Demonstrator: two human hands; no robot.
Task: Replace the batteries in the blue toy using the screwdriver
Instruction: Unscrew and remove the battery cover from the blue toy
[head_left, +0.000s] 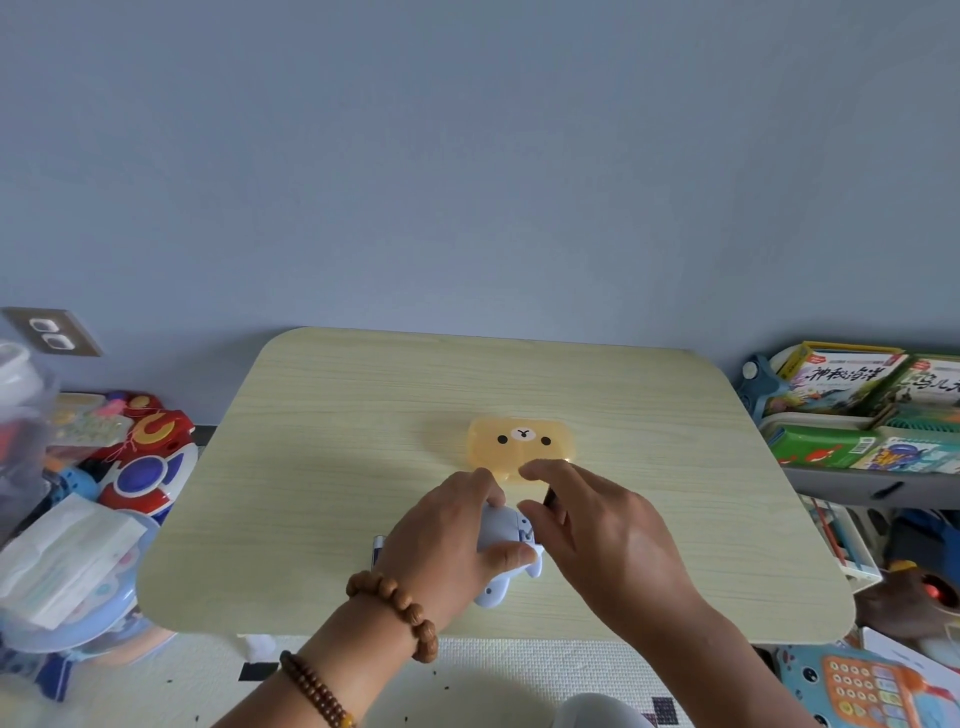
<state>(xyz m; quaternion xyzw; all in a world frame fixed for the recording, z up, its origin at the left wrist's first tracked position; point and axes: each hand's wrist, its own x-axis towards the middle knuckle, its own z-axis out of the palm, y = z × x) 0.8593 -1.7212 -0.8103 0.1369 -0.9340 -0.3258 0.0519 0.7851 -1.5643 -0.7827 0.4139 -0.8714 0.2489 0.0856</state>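
The blue toy (501, 540) lies on the low wooden table (332, 467), near its front edge. My left hand (447, 540) grips the toy, fingers over its far side and thumb on its near side. My right hand (597, 530) hovers just right of the toy with fingers curled, and a thin dark object, likely the screwdriver (549, 500), shows between its fingers above the toy. A small white-and-blue item (377, 551) peeks out left of my left hand. Much of the toy is hidden by both hands.
A yellow translucent box with a bear face (522, 441) sits just beyond my hands. Toys and folded paper (67, 561) crowd the floor at left. A shelf with children's books (857, 410) stands at right. A toy phone (857, 686) lies at the lower right.
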